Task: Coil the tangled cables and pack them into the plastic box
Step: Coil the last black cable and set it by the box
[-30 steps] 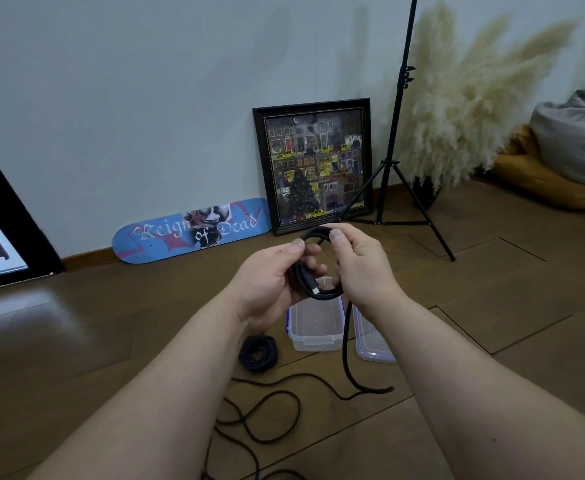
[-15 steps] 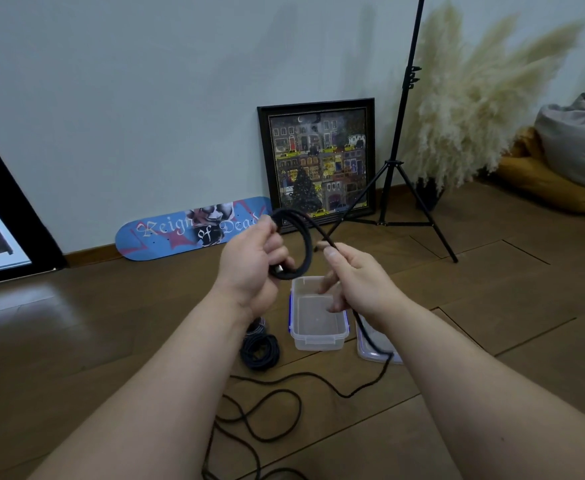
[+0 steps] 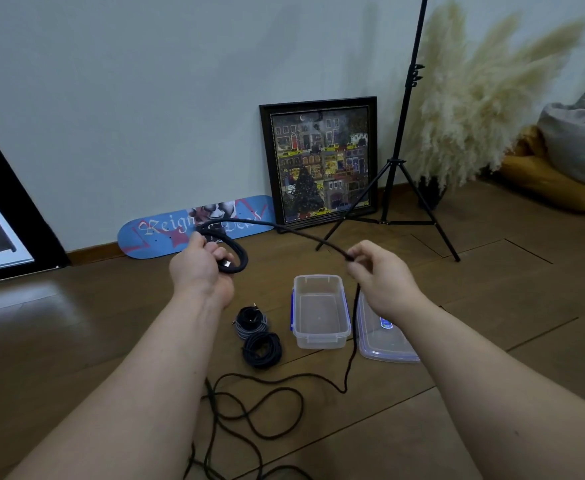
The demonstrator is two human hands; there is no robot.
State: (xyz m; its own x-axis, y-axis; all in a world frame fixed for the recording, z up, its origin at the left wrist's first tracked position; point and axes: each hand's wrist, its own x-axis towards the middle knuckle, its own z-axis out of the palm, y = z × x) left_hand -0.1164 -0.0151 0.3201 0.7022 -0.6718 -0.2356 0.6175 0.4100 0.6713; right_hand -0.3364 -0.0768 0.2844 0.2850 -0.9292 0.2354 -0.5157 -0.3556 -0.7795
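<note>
My left hand (image 3: pixel 197 266) grips a few loops of a black cable (image 3: pixel 237 252), its plug end showing by my fingers. A straight length of the same cable runs right to my right hand (image 3: pixel 377 278), which pinches it between thumb and fingertips. From there the cable drops past the box and lies in loose tangles (image 3: pixel 256 407) on the floor near me. The clear plastic box (image 3: pixel 320 337) stands open on the floor between my hands. Two coiled cables (image 3: pixel 254 332) lie just left of it.
The box's lid (image 3: pixel 384 344) lies flat to its right, partly under my right wrist. A tripod stand (image 3: pixel 393 164), a framed picture (image 3: pixel 320 161), a skateboard deck (image 3: pixel 166 230) and pampas grass line the wall. Cushions sit at far right.
My hands have moved apart: the left went left with the loops, the right slid right along the cable, stretching a straight length between them.
</note>
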